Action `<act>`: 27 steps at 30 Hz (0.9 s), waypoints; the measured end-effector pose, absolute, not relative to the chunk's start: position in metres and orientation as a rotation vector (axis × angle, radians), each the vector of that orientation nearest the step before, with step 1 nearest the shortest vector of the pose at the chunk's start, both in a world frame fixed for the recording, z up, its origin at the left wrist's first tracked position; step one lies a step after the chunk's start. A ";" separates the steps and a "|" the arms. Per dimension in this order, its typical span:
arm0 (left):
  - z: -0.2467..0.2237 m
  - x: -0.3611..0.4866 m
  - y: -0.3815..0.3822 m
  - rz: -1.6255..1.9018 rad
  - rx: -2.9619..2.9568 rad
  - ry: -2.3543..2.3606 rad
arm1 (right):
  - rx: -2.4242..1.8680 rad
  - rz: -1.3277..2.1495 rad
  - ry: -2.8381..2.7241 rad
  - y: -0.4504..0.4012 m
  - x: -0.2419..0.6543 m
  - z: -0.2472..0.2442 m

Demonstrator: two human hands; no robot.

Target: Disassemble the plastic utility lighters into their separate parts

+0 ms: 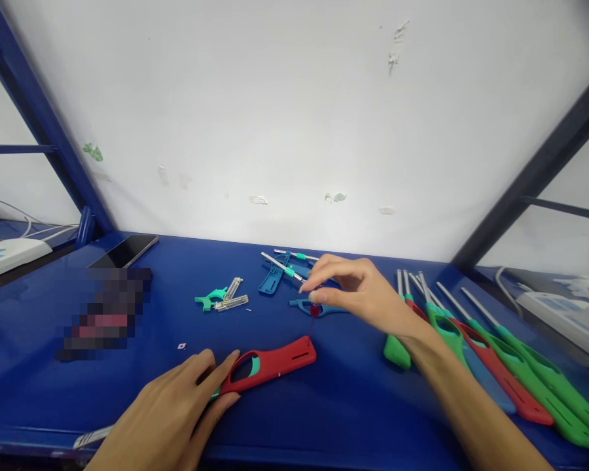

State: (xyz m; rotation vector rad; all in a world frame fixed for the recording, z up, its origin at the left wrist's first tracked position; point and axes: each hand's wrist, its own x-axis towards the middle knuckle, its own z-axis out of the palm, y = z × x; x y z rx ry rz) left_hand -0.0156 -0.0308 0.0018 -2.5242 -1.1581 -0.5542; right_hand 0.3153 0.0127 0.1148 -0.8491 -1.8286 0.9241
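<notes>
My left hand (177, 399) is closed round the trigger end of a red gas lighter (279, 363), which lies across the blue table with its handle end pointing right. Part of a metal rod (92, 436) shows beside my left wrist. Above the handle end, my right hand (348, 284) pinches what looks like a small screwdriver with a red handle (315, 309). Its thin shaft points down at the lighter's end; my fingers hide most of it. Behind that hand lie blue lighter shell halves (271, 280) and a metal rod with a green collar (282, 265).
Clear fuel tanks (232, 302) and green triggers (211, 299) lie left of centre. Several assembled lighters (500, 373) in green, red and blue fan out at the right. A phone (125, 251) and a pixelated item (105, 314) are at the left. A white wall stands behind.
</notes>
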 end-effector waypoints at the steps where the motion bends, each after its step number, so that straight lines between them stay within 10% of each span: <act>1: 0.003 -0.015 -0.030 -0.563 -2.529 -1.145 | -0.865 0.920 -1.843 0.013 0.316 0.114; 27: 0.005 -0.015 -0.031 -0.630 -2.547 -1.146 | -0.874 0.862 -1.860 0.009 0.308 0.113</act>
